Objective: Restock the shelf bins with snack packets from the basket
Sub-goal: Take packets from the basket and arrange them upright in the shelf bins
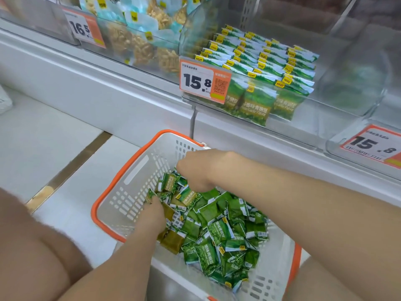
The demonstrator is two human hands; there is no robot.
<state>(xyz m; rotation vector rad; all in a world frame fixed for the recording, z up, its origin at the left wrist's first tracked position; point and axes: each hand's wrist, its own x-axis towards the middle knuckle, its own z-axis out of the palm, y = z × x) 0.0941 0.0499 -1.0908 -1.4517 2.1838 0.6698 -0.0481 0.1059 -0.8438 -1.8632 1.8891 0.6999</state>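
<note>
A white basket with an orange rim (pixel 130 170) sits on the floor below the shelf, holding several small green snack packets (pixel 219 231). Both hands are down inside it. My left hand (pixel 152 216) digs into the packets at the basket's left side, fingers buried among them. My right hand (pixel 195 170) reaches in from the right and closes over a few green packets near the far end. Above, a clear shelf bin (pixel 325 118) holds neat rows of the same green packets (pixel 260 61), behind a 15.8 price tag (pixel 204 80).
A bin of tan snack bags (pixel 141 40) with a 16.5 tag stands to the left of the green one. An empty clear bin (pixel 358 72) and another 15.8 tag (pixel 373 146) lie to the right. The white shelf ledge (pixel 108 88) overhangs the basket. My knee (pixel 32 246) is at lower left.
</note>
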